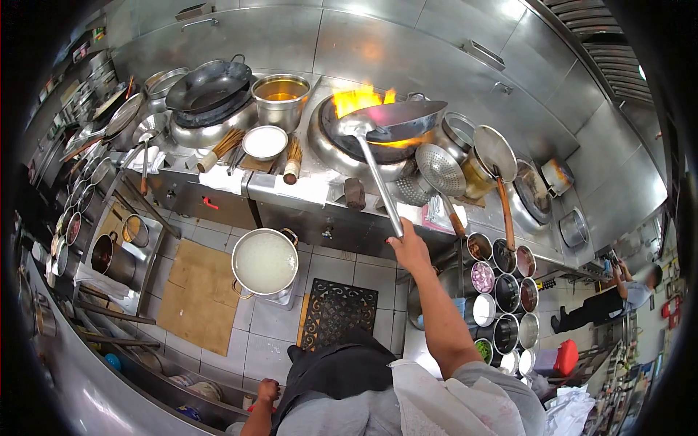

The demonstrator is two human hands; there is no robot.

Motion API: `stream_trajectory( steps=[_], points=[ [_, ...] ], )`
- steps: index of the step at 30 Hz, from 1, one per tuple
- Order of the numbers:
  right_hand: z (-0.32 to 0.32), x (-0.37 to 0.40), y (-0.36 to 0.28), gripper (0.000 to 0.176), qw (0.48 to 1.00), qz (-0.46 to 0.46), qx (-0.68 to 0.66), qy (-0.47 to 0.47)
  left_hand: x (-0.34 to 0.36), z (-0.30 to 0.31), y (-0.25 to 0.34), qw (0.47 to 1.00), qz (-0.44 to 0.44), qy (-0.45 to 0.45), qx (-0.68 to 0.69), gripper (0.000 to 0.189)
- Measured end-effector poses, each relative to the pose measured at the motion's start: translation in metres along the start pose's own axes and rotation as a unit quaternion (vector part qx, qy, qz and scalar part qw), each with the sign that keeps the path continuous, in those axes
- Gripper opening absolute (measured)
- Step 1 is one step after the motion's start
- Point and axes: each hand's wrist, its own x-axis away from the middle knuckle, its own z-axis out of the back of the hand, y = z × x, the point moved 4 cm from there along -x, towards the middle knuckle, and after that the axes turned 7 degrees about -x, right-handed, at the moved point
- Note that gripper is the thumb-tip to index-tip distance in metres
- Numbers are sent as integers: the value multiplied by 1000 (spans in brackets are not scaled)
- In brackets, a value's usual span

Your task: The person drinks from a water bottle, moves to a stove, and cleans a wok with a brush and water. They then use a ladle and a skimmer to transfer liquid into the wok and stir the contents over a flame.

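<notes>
My right hand (411, 251) is wrapped round the end of a ladle's long metal handle. The bowl of the ladle (356, 126) is over the lit burner (327, 149), at the left side of a dark wok (411, 116). That wok sits tilted on the burner, with orange flames (360, 100) rising behind and under it. My left hand (269, 391) hangs low beside my body, apart from the stove, its fingers curled in with nothing visible in them.
Left of the burner stand a pot of amber liquid (281, 94), a white bowl (265, 142) and another wok (209, 87). Perforated strainers (440, 168) lie to the right. A large pot of whitish liquid (265, 262) stands low behind the counter. Several ingredient containers (507, 292) and another person (618, 291) are on the right.
</notes>
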Motion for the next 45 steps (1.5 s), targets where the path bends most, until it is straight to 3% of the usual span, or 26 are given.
stream_trajectory(
  steps=[7, 31, 40, 45],
  points=[
    [-4, 6, 0, 59, 998, 2, 59, 5, -9, 14, 1, 999, 34, 7, 34, 14],
    [-3, 23, -13, 58, 998, 37, 20, -39, -4, 9, 4, 998, -30, -26, -43, 12],
    [-1, 47, -3, 60, 998, -2, 5, -64, -6, 7, 9, 998, -35, -30, -41, 11],
    [5, 60, 17, 49, 998, -33, 20, -48, -12, 10, 16, 997, -49, -38, -51, 11]
  ],
)
